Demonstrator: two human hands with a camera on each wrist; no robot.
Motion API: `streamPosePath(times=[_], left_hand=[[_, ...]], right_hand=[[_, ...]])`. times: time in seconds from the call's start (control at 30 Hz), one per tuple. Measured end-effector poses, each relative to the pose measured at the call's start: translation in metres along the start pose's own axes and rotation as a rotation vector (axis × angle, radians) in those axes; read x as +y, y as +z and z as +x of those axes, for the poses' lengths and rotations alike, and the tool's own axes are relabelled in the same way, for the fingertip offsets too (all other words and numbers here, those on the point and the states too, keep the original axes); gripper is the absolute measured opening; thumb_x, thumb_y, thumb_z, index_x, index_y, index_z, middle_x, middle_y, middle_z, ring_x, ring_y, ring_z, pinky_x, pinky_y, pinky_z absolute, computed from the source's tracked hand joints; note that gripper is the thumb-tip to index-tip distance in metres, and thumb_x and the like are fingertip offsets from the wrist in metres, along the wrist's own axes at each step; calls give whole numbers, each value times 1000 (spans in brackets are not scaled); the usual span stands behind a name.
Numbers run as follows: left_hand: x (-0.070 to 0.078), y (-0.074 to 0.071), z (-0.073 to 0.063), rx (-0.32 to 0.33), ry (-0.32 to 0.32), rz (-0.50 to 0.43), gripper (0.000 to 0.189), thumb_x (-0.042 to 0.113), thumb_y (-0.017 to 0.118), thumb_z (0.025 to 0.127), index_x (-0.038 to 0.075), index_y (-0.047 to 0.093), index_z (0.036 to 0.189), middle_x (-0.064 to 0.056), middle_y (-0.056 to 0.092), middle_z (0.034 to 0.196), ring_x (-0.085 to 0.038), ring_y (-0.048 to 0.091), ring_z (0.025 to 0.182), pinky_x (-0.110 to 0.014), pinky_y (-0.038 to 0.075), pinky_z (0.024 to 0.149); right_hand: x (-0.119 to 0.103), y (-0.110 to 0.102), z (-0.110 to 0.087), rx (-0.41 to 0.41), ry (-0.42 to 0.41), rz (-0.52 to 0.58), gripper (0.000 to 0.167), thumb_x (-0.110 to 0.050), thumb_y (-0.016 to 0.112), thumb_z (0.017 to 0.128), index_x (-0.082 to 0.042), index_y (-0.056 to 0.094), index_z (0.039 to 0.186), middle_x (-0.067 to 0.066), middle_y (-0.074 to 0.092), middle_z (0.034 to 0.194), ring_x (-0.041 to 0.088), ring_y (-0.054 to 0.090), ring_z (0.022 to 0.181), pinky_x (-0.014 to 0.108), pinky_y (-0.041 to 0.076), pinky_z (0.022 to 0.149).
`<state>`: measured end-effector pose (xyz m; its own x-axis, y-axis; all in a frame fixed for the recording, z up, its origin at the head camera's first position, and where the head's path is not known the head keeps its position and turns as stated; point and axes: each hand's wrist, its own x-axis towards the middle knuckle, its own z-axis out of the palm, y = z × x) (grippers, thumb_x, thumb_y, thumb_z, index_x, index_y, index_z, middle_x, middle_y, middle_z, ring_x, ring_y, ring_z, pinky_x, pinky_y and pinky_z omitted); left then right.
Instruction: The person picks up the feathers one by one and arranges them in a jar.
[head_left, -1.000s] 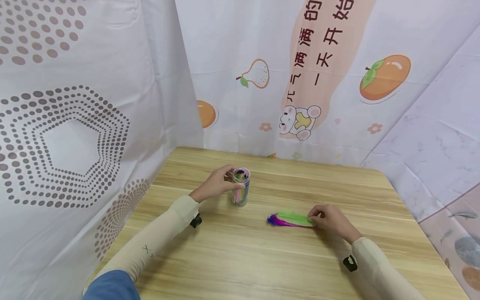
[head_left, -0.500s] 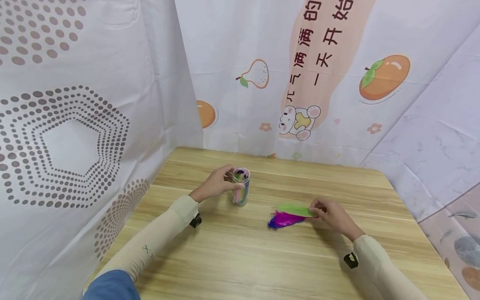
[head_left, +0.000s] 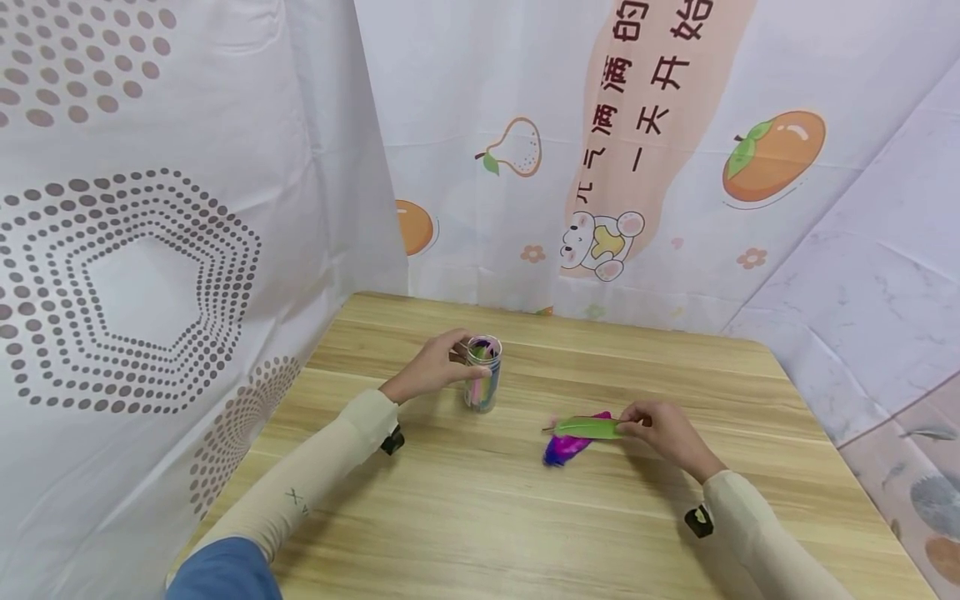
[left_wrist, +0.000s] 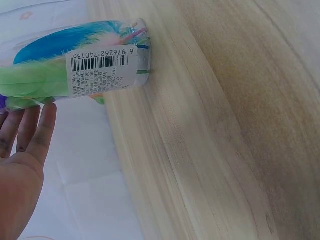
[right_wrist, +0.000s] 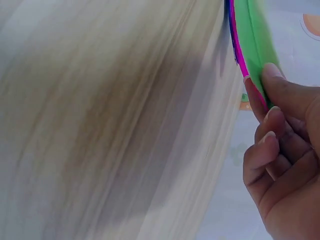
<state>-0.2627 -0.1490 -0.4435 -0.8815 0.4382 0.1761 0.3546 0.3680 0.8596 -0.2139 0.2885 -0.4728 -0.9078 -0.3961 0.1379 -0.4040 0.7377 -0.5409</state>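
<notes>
My left hand [head_left: 435, 365] grips a clear jar [head_left: 482, 392] upright on the table, thumb across its front and fingers behind the neck. Packed inside are several coloured feathers, and the left wrist view shows its barcode label [left_wrist: 102, 71]. To the right, my right hand [head_left: 667, 433] pinches the end of a green feather [head_left: 588, 428] between thumb and fingers. A magenta and blue feather [head_left: 568, 450] lies crosswise under the green one, poking out on both sides. In the right wrist view its magenta edge runs along the green feather [right_wrist: 254, 42] to the fingertips.
The wood-grain table [head_left: 465, 517] runs back to a white printed curtain [head_left: 465, 250] with fruit pictures and lettering. Another dotted curtain [head_left: 142, 292] hangs along the left side. A black wrist device [head_left: 699, 522] sits on the right sleeve.
The magenta and blue feather has swung from alongside the green feather to lie across beneath it. My right hand has shifted slightly away from me; the left hand keeps hold of the jar.
</notes>
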Motion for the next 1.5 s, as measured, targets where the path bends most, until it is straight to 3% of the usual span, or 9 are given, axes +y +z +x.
streamPosePath(times=[0.37,0.53,0.8,1.1,1.5], left_hand=[[1,-1,0,10,16,0,47,45,82,88,24,64,126,4,66,113,-17,64,102,-40,53,93],[-1,0,0,3,8,6,49,46,83,87,24,64,126,4,66,114,-17,63,102,-40,53,93],[-1,0,0,6,7,1,48,46,82,87,25,64,127,4,66,114,-18,63,102,-40,53,93],[0,-1,0,1,1,-2,49,45,83,87,24,64,127,3,67,113,-18,63,103,-39,53,94],[0,-1,1,1,-1,15,48,45,83,87,25,64,125,5,66,114,-16,64,102,-37,52,96]], right_hand=[[-4,2,1,48,-32,-39,13,-12,69,100,-9,77,91,-1,69,76,5,48,61,25,44,56],[-4,1,0,64,0,-40,16,-17,68,101,-6,80,100,3,75,87,7,54,66,26,47,59],[-5,1,4,164,19,-35,23,-24,68,102,-5,78,107,10,76,103,14,64,77,31,53,68],[-7,-2,8,174,55,-32,20,-22,74,97,-3,77,104,3,73,84,11,54,63,26,45,55],[-12,-11,15,210,37,2,20,-25,74,98,-6,77,105,-1,68,80,13,55,68,26,44,56]])
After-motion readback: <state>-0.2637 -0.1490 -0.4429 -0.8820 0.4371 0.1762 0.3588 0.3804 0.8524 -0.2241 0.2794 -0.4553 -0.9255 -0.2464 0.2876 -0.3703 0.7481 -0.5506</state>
